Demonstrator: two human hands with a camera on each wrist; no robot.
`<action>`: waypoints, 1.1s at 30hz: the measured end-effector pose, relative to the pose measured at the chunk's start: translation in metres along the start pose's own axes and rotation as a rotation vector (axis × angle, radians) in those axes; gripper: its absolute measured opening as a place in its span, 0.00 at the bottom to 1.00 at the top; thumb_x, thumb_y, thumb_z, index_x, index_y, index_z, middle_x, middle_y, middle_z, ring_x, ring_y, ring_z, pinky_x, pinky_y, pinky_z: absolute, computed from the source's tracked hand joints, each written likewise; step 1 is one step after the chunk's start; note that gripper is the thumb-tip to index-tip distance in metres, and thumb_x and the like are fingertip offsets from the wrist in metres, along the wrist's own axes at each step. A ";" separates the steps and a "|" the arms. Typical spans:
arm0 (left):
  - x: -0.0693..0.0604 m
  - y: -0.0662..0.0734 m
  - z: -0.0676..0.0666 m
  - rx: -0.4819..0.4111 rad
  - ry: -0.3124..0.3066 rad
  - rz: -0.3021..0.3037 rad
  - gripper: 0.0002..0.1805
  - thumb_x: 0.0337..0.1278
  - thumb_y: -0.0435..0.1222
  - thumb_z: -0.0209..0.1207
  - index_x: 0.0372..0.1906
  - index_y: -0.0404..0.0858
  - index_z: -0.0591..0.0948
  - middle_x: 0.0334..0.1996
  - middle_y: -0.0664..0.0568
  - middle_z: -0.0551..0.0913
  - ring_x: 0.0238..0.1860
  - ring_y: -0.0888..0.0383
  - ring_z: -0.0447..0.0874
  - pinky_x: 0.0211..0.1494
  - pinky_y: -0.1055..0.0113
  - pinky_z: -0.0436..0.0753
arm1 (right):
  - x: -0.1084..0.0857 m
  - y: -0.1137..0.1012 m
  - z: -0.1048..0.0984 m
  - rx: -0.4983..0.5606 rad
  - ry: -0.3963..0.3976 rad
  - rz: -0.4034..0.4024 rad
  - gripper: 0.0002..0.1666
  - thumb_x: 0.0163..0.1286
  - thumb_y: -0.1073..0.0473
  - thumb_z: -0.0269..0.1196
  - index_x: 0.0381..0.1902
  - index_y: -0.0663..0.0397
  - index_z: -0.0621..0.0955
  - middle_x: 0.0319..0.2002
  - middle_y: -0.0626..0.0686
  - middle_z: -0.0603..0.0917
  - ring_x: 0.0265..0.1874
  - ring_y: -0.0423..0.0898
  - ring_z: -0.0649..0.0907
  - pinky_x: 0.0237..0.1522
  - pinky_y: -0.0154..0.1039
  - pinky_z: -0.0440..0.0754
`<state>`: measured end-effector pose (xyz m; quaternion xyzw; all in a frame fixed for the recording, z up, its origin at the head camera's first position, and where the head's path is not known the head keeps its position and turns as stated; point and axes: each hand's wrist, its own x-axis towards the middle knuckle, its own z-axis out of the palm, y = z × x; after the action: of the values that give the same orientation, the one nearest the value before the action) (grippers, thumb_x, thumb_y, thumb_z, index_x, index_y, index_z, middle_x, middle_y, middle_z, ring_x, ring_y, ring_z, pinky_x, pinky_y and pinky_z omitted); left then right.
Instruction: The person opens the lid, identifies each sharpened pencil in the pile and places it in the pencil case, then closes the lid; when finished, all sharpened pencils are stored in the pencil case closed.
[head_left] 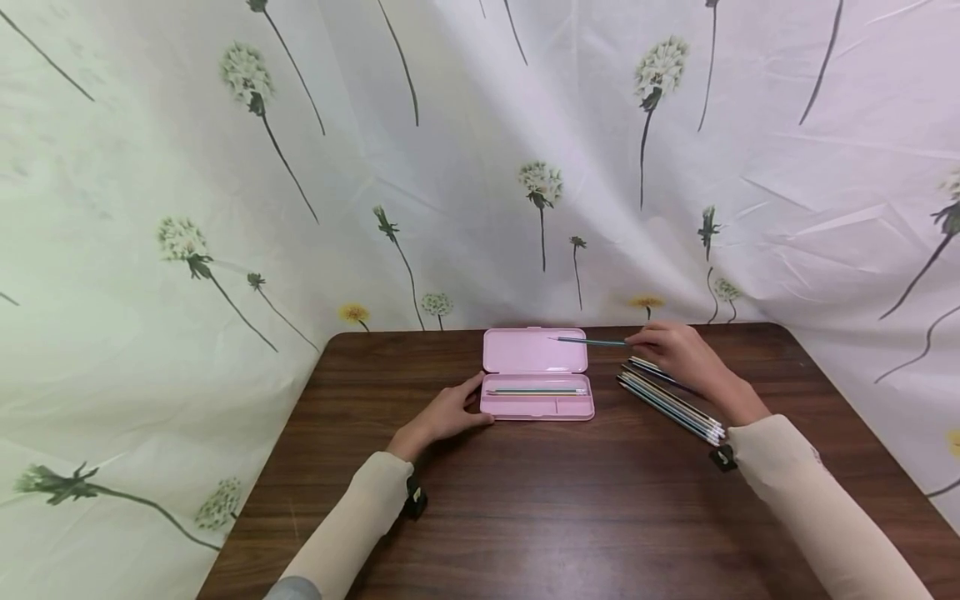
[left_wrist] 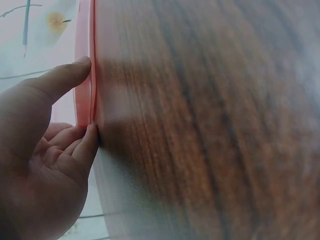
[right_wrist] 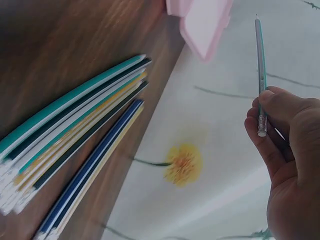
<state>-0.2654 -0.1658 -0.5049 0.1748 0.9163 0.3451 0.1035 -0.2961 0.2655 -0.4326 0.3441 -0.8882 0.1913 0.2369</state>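
Note:
A pink pencil case lies with its lid folded back on the dark wooden table; a few pencils rest in its upper compartment. My left hand holds the case's left end, thumb at the front corner and fingers at the back one; in the left wrist view the hand touches the pink edge. My right hand pinches a teal pencil near its eraser end, its tip over the lid. The right wrist view shows the pencil between thumb and fingers of the hand.
Right of the case, several loose pencils lie side by side on the table, below my right forearm and hand. A floral cloth hangs behind the table's back edge.

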 end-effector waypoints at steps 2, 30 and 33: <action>0.000 0.000 0.000 -0.001 -0.001 0.001 0.49 0.69 0.45 0.71 0.86 0.38 0.59 0.83 0.42 0.63 0.76 0.46 0.76 0.78 0.51 0.76 | 0.006 -0.004 0.002 0.004 -0.004 -0.018 0.12 0.63 0.73 0.75 0.43 0.57 0.93 0.36 0.51 0.89 0.31 0.45 0.85 0.32 0.44 0.83; 0.003 -0.002 -0.002 -0.003 -0.012 -0.010 0.49 0.69 0.47 0.70 0.86 0.40 0.58 0.83 0.43 0.64 0.78 0.46 0.73 0.79 0.50 0.75 | 0.047 -0.033 0.040 0.125 -0.081 -0.128 0.10 0.63 0.73 0.75 0.41 0.56 0.93 0.36 0.52 0.90 0.33 0.44 0.84 0.35 0.43 0.85; 0.003 -0.001 -0.002 0.001 -0.011 -0.002 0.49 0.69 0.46 0.70 0.86 0.39 0.58 0.83 0.42 0.64 0.77 0.45 0.74 0.78 0.51 0.75 | 0.048 -0.037 0.045 0.132 -0.107 -0.113 0.11 0.64 0.73 0.75 0.41 0.56 0.93 0.36 0.51 0.89 0.33 0.43 0.84 0.36 0.42 0.86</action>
<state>-0.2694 -0.1669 -0.5044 0.1758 0.9162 0.3434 0.1087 -0.3149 0.1924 -0.4365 0.4182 -0.8642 0.2169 0.1766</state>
